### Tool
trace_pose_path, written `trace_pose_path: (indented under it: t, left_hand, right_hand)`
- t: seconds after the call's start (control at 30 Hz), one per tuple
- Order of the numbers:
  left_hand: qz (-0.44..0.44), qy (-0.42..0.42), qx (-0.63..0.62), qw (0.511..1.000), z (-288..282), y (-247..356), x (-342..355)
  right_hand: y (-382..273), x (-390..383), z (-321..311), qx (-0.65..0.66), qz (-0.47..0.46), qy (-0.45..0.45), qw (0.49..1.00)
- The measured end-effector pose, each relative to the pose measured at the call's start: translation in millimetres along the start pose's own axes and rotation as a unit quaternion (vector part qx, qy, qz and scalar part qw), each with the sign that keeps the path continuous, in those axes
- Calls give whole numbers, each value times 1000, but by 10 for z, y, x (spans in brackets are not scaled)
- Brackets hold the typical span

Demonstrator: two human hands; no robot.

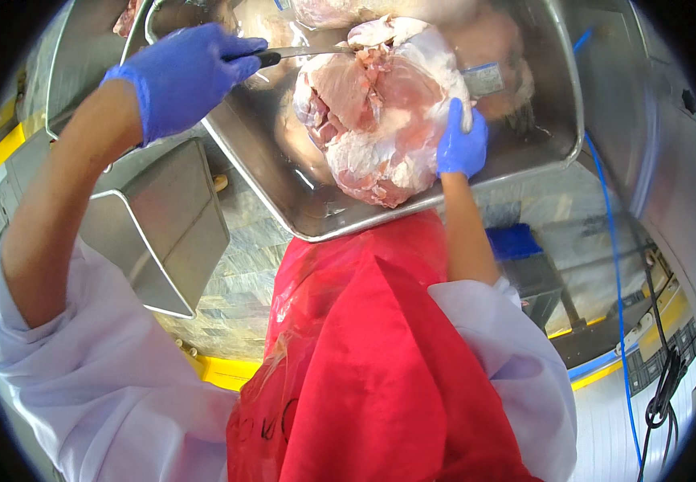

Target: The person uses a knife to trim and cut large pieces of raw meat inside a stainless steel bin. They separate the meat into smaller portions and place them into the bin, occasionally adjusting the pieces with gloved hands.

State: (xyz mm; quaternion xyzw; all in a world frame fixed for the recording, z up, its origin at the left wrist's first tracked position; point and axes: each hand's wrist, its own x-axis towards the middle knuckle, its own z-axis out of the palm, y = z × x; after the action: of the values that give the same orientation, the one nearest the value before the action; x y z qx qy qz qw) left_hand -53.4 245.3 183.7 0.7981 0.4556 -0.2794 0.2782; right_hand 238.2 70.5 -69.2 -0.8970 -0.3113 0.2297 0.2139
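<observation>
My left hand [177, 79], in a blue glove, is closed around the black handle of a knife [309, 51]. The blade points right, and its tip meets the torn pink meat near the top of a large raw poultry carcass [388, 104]. Pale skin hangs around the exposed flesh. On the carcass's right side, my right hand [462, 146], also gloved in blue, grips its edge, with the thumb and a pale strip of skin visible. The carcass rests in a deep stainless steel tub [553, 140], over other pieces.
More whole raw birds [488, 48] lie in the tub, one with a small printed label [483, 79]. An empty-looking metal bin [163, 221] stands below left. A blue hose [609, 217] and black cables [663, 386] hang at right. My red apron [380, 361] touches the tub's near rim.
</observation>
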Motion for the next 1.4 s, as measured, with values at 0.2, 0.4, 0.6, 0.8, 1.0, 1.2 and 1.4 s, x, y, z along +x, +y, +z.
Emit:
trace_pose_path:
  t: [0.2,0.4,0.6,0.8,1.0,1.2,1.4]
  left_hand:
    - [-17,-41,41,998,-255,123,371]
    - [-63,14,23,998,425,-217,186]
    - [-138,94,-177,970,1538,-251,-23]
    - [-125,170,-329,921,2013,3,75]
    - [-190,208,-400,872,2283,512,42]
    - [-178,275,-479,815,2532,650,159]
    - [-193,340,-745,540,3755,687,695]
  right_hand:
    - [-20,-10,8,-22,-5,14,1000]
    - [6,-81,-28,-18,-6,27,999]
    - [-44,-64,-78,-17,-12,1,1000]
    - [-79,-41,-107,-37,-16,6,999]
    - [73,5,21,-41,-45,26,998]
    - [-37,-43,-75,-39,-31,18,999]
    - [216,-9,102,-5,-39,-22,999]
